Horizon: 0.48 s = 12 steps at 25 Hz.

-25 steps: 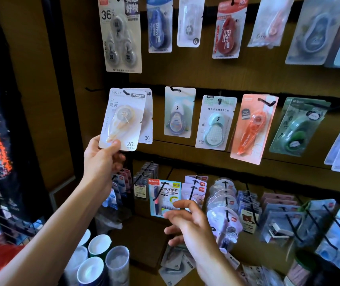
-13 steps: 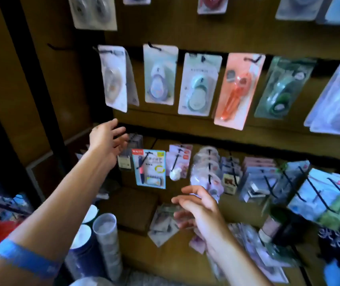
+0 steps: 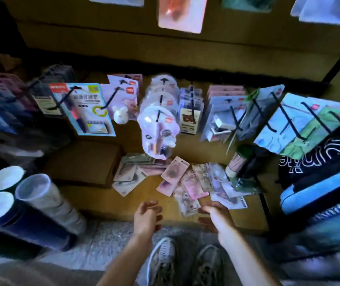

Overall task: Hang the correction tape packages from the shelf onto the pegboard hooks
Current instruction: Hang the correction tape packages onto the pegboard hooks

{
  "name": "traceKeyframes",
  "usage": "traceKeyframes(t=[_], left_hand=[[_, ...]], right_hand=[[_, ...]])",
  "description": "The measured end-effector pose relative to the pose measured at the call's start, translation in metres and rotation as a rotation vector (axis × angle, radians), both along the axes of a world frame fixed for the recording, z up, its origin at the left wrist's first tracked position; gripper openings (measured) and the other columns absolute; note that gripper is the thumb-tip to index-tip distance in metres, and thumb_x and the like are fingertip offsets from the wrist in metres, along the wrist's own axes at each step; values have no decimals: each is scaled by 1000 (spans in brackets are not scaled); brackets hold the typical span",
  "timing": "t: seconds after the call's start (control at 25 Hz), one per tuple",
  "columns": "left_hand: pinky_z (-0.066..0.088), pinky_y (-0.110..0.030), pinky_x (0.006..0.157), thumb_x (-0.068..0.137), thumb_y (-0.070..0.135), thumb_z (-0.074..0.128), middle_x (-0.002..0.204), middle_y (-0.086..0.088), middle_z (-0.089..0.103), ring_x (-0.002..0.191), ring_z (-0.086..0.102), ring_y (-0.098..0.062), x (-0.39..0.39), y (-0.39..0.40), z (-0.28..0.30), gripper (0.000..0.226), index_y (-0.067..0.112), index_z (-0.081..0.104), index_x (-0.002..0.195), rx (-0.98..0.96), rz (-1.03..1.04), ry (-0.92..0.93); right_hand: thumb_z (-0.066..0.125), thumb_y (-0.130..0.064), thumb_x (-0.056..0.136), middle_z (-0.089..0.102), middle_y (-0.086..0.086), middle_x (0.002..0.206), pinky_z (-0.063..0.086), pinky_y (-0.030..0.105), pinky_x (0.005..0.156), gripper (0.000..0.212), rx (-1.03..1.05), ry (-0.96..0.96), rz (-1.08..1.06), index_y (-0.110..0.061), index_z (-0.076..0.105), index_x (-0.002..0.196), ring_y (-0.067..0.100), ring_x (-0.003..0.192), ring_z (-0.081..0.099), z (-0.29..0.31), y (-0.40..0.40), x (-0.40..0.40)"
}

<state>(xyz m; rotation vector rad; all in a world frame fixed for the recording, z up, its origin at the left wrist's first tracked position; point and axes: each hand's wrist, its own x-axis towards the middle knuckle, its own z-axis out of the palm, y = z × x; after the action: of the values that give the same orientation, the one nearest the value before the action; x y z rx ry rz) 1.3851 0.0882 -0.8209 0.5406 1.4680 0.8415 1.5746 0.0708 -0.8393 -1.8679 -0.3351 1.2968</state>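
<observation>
Several correction tape packages (image 3: 177,180) lie loose in a heap on the low wooden shelf (image 3: 94,201), pink and grey ones mixed. My left hand (image 3: 146,218) hovers over the shelf's front edge with fingers loosely curled and holds nothing. My right hand (image 3: 214,216) is beside it, fingers relaxed, its tips close to the nearest package (image 3: 187,205); whether they touch it I cannot tell. Above, the pegboard (image 3: 247,44) carries hung packages, among them an orange one (image 3: 180,13) at the top edge.
Rows of hooks with hanging stationery (image 3: 158,112) jut out over the shelf's back. A brown cardboard box (image 3: 84,162) sits on the shelf at left. Stacked paper cups (image 3: 41,195) stand at lower left. A dark and blue bag (image 3: 320,168) is at right. My shoes (image 3: 163,263) are below.
My left hand has let go of the package hung on the upper hook and dropped to the shelf. The view has tilted down. Both hands are now low, near the loose packages.
</observation>
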Motion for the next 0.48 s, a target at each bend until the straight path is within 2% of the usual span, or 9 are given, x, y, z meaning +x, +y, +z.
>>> traceKeyframes(t=[0.16, 0.24, 0.32, 0.4, 0.48], left_hand=[[36, -28, 56, 85, 3, 56, 78, -10, 60, 71, 51, -24, 41, 58, -42, 15, 9, 63, 96, -20, -147, 173], [39, -30, 59, 74, 14, 59, 80, -10, 63, 73, 52, -25, 59, 92, -63, 20, 12, 62, 94, 38, -235, 247], [47, -36, 66, 72, 14, 62, 92, -15, 68, 76, 56, -28, 71, 124, -86, 22, 15, 61, 93, 90, -331, 305], [50, -36, 72, 75, 11, 65, 107, -21, 69, 86, 63, -32, 79, 153, -115, 22, 16, 63, 96, 153, -426, 418], [49, -31, 88, 73, 24, 64, 117, -16, 69, 107, 64, -33, 84, 174, -122, 34, 16, 69, 106, 222, -515, 609]], right_hand=[[65, -7, 84, 71, 15, 90, 52, 37, 59, 9, -77, -169, -14, -16, 64, 81, 31, 70, 67, -49, 39, 64], [65, -9, 81, 67, 10, 84, 53, 41, 63, 8, -131, -319, 58, -15, 62, 85, 34, 79, 67, -70, 60, 89], [64, -12, 82, 61, 3, 75, 54, 40, 65, 9, -189, -401, 143, -19, 60, 85, 31, 77, 64, -87, 79, 97], [61, -15, 86, 59, 2, 72, 52, 37, 61, 6, -241, -319, 118, -21, 63, 86, 24, 69, 59, -105, 94, 91], [61, -16, 89, 62, 5, 88, 49, 32, 62, 10, -246, -126, 73, -17, 67, 96, 23, 79, 59, -121, 103, 81]])
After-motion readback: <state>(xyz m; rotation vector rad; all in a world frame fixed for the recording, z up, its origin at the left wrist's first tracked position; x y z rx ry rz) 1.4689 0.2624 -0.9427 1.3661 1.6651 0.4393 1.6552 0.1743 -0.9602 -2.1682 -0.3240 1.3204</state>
